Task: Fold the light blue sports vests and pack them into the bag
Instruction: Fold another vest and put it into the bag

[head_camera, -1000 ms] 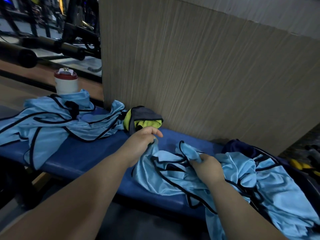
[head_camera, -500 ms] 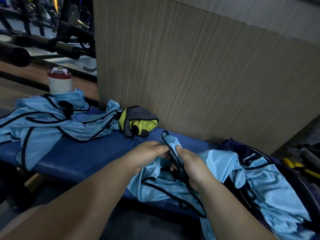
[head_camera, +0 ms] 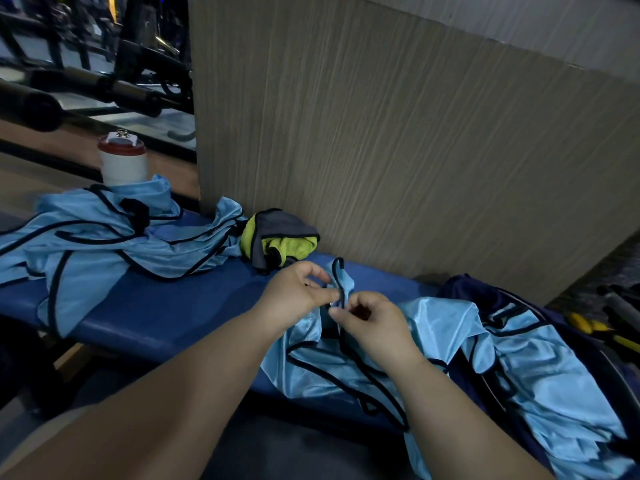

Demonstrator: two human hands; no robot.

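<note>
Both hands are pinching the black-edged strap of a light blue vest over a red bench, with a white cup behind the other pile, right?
Not quite: the head view shows the bench is blue, not red. The rest holds: the left hand and right hand pinch the black-edged strap of the vest, and the white cup stands behind the other pile.

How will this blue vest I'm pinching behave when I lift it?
Probably floppy: the vest droops in folds below the left hand and right hand. Its shiny fabric looks slippery, so it may slide off the bench. Thin fabric, so likely light.
</note>
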